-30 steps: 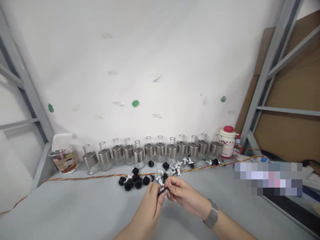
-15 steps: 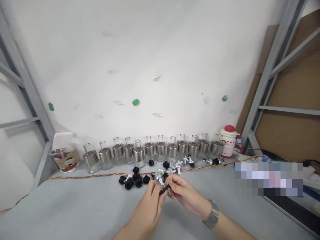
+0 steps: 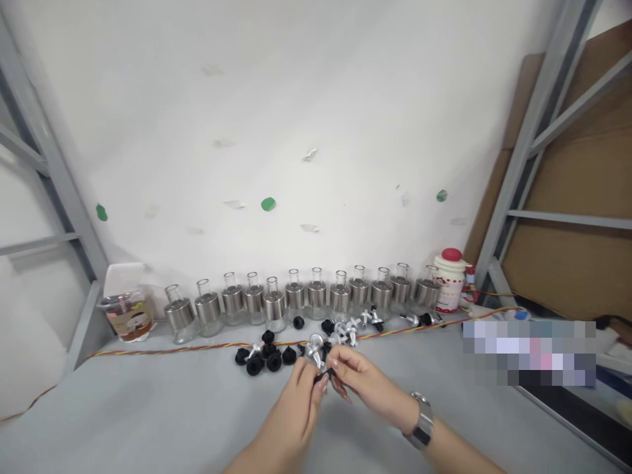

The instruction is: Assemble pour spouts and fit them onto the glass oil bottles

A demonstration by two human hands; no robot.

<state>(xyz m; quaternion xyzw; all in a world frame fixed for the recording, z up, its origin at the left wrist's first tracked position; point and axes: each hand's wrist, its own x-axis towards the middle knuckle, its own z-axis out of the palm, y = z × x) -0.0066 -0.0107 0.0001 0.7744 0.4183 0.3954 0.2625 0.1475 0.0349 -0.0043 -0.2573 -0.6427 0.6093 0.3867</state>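
Between my two hands is a small black piece [image 3: 323, 377], mostly covered by my fingers, so its exact kind does not show. My left hand [image 3: 295, 403] grips its left end. With thumb and fingers closed at the other end, my right hand [image 3: 364, 380] pinches it; a metal-banded watch [image 3: 421, 421] is on that wrist. Just beyond the fingers lie several silver spout-like pieces with flanges [image 3: 316, 345]. To their left is a cluster of round black caps [image 3: 255, 365], partly stacked together.
A row of glass bottles with metal sleeves [image 3: 274, 305] lines the white wall [image 3: 345, 131]. A twisted red-yellow cord [image 3: 197, 350] crosses the grey table [image 3: 162, 408]. A drink cup [image 3: 129, 316] stands left, a red-topped cream container [image 3: 448, 283] right. Metal posts [image 3: 508, 191] frame both sides.
My right fingers have shifted on the black piece, and less of it shows now. My right wrist has turned slightly. The left hand stays nearly in place.
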